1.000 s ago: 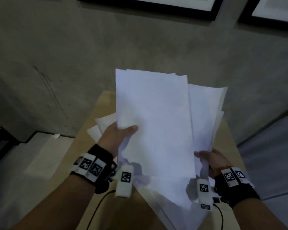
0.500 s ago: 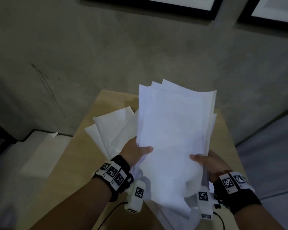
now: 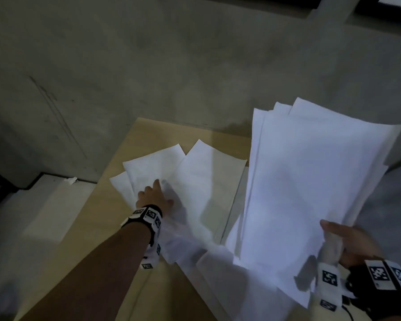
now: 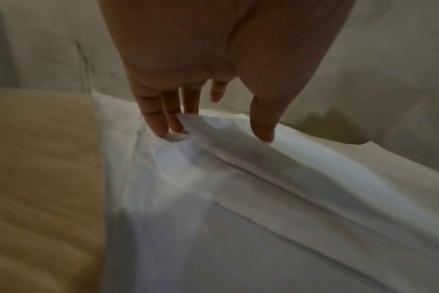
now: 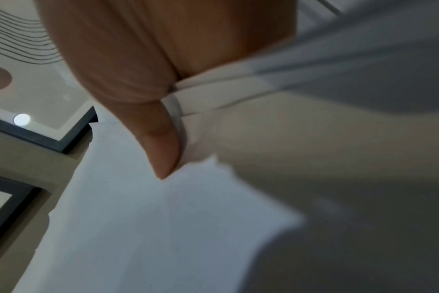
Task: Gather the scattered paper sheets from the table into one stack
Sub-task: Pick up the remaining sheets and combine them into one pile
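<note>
Stack: bundle of white paper sheets [image 3: 310, 186] held up at the right of the head view, its upper corners fanned and uneven; it hides the right part of the table
Right hand: right hand [image 3: 347, 242] at the lower right grips the bundle's lower right edge, thumb on the front face and the other fingers hidden behind; in the right wrist view the thumb [image 5: 160, 142] pinches the sheet edges
Left hand: left hand [image 3: 154, 196] at the frame's centre lies on the loose sheets [image 3: 190, 181], fingers stretched out; in the left wrist view the fingertips [image 4: 158, 126] press the paper and a fold rises between fingers and thumb; nothing is clasped
Loose sheets: several overlapping, spread over the wooden table [image 3: 63, 256] from centre to bottom
Surroundings: grey concrete wall [image 3: 148, 66] across the top
</note>
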A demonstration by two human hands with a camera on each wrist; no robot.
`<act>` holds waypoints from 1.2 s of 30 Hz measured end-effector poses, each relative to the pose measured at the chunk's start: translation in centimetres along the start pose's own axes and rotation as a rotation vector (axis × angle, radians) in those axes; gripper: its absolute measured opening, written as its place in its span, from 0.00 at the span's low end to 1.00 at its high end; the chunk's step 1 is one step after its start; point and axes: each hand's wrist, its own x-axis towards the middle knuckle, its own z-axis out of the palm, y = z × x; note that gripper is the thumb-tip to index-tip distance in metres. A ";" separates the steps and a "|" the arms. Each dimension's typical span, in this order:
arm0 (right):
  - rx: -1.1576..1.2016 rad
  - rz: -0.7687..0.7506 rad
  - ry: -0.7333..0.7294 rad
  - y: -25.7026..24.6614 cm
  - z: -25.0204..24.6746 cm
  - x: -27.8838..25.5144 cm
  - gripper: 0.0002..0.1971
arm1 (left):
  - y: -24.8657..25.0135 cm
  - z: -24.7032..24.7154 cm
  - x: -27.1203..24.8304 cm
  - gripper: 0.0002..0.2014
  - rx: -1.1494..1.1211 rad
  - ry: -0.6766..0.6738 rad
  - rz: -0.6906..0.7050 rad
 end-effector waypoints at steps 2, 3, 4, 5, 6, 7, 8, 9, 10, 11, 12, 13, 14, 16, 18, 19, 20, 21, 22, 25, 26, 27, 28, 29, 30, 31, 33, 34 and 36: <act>-0.004 -0.018 0.025 0.6 0.2 0.2 0.03 | -0.1 0.3 1.0 0.42 0.016 -0.059 -0.032; -0.017 -0.039 0.034 0.8 0.3 0.2 0.04 | -0.1 0.3 1.5 0.38 0.005 -0.100 -0.024; -0.025 -0.056 0.023 1.0 0.5 0.3 0.06 | 0.1 0.3 1.8 0.34 0.004 -0.144 -0.008; -0.033 -0.060 0.007 0.9 0.7 0.2 0.06 | 0.2 0.2 1.9 0.30 0.022 -0.183 0.006; -0.036 -0.060 -0.008 0.9 1.0 0.1 0.06 | 0.3 0.1 2.0 0.26 0.047 -0.208 0.016; -0.032 -0.058 0.001 0.8 1.3 0.1 0.06 | 0.5 0.1 1.9 0.23 0.062 -0.217 0.026; -0.027 -0.048 0.007 0.8 1.4 0.1 0.07 | 0.5 0.1 1.7 0.21 0.066 -0.220 0.040; -0.027 -0.038 0.019 0.8 1.6 0.1 0.07 | 0.5 0.1 1.6 0.19 0.061 -0.221 0.052; -0.028 -0.032 0.020 0.8 1.6 0.1 0.07 | 0.6 0.0 1.4 0.18 0.044 -0.213 0.068; -0.035 -0.026 0.024 0.7 1.7 0.0 0.07 | 0.6 -0.1 1.1 0.17 0.029 -0.206 0.086; -0.034 -0.026 0.027 0.8 1.5 0.1 0.06 | 0.6 -0.4 0.8 0.15 0.015 -0.204 0.112; -0.043 -0.028 0.038 0.8 1.4 0.1 0.05 | 0.5 -0.8 0.3 0.13 0.003 -0.205 0.140; -0.051 -0.031 0.072 1.0 1.1 0.2 0.04 | 0.3 -1.3 0.0 0.12 -0.022 -0.194 0.174; -0.065 -0.032 0.153 1.5 0.6 0.3 0.05 | 0.0 -2.7 -1.0 0.14 -0.155 -0.116 0.236; -0.090 -0.026 0.227 1.7 0.5 0.0 0.07 | -0.6 -4.6 -2.5 0.10 -0.371 -0.024 0.235; -0.117 -0.020 0.255 1.7 0.5 -0.3 0.06 | -1.0 -5.4 -3.0 0.07 -0.476 0.020 0.228; -0.140 -0.016 0.282 1.8 0.6 -0.6 0.06 | -1.5 -6.3 -3.7 0.06 -0.647 0.040 0.225; -0.166 -0.008 0.293 1.9 0.6 -0.8 0.07 | -1.8 -7.2 -4.4 0.08 -0.850 0.024 0.235; -0.172 -0.005 0.295 2.0 0.8 -0.9 0.08 | -2.1 -8.0 -5.2 0.13 -1.023 -0.008 0.249; -0.189 -0.025 0.268 2.2 2.4 -1.8 0.07 | -2.2 -9.3 -7.1 0.29 -1.196 -0.097 0.339; -0.206 -0.027 0.259 2.2 3.0 -1.8 0.08 | -1.8 -9.4 -7.8 0.30 -1.218 -0.123 0.356; -0.206 -0.026 0.233 2.2 3.6 -1.8 0.09 | -1.4 -9.2 -8.3 0.30 -1.246 -0.151 0.367; -0.202 -0.034 0.200 2.4 4.2 -1.5 0.09 | -1.0 -8.9 -8.8 0.31 -1.271 -0.185 0.375; -0.181 -0.047 0.154 2.4 4.7 -1.5 0.09 | -0.5 -8.4 -9.4 0.32 -1.279 -0.212 0.375; -0.170 -0.052 0.096 2.1 5.5 -1.9 0.08 | -0.1 -7.8 -9.8 0.32 -1.275 -0.231 0.370; -0.151 -0.057 0.044 1.6 6.5 -2.5 0.06 | 0.3 -7.1 -10.1 0.30 -1.250 -0.237 0.357; -0.072 -0.021 -0.095 1.0 8.3 -3.7 0.04 | 1.0 -5.7 -10.6 0.22 -1.180 -0.251 0.333; -0.063 0.012 -0.100 0.5 9.0 -4.0 0.07 | 1.3 -5.2 -10.8 0.19 -1.169 -0.267 0.319; 0.056 0.186 -0.071 0.0 9.8 -5.1 0.14 | 1.9 -4.5 -11.3 0.20 -1.211 -0.302 0.271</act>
